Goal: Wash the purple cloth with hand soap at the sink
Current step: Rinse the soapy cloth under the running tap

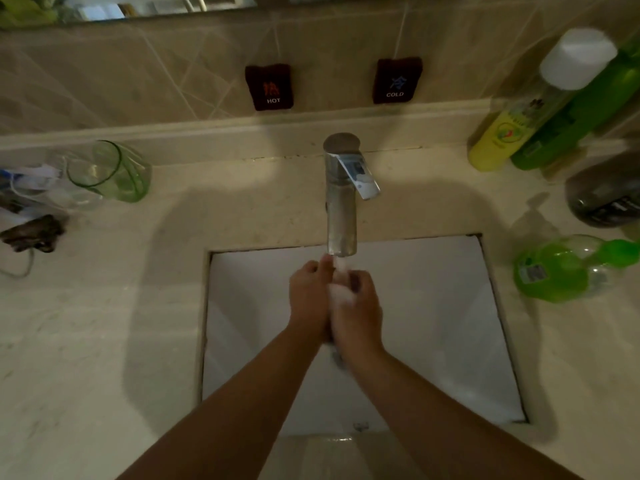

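Over the white sink (433,327) my left hand (308,296) and my right hand (360,311) are pressed together just under the chrome faucet (341,206). White foam (341,296) sits between them. The purple cloth (354,281) shows only as a dark sliver by my right fingers; the rest is hidden inside my closed hands. Water runs from the spout onto my hands and trickles off below my wrists. A clear bottle of green liquid soap (557,271) lies on its side on the counter to the right of the basin.
A yellow bottle (498,140) with a white cap and a green bottle (575,112) stand at the back right, with a dark container (606,195) beside them. A green-tinted glass (110,171) and cables lie on the left counter. HOT and COLD tags hang on the tiled wall.
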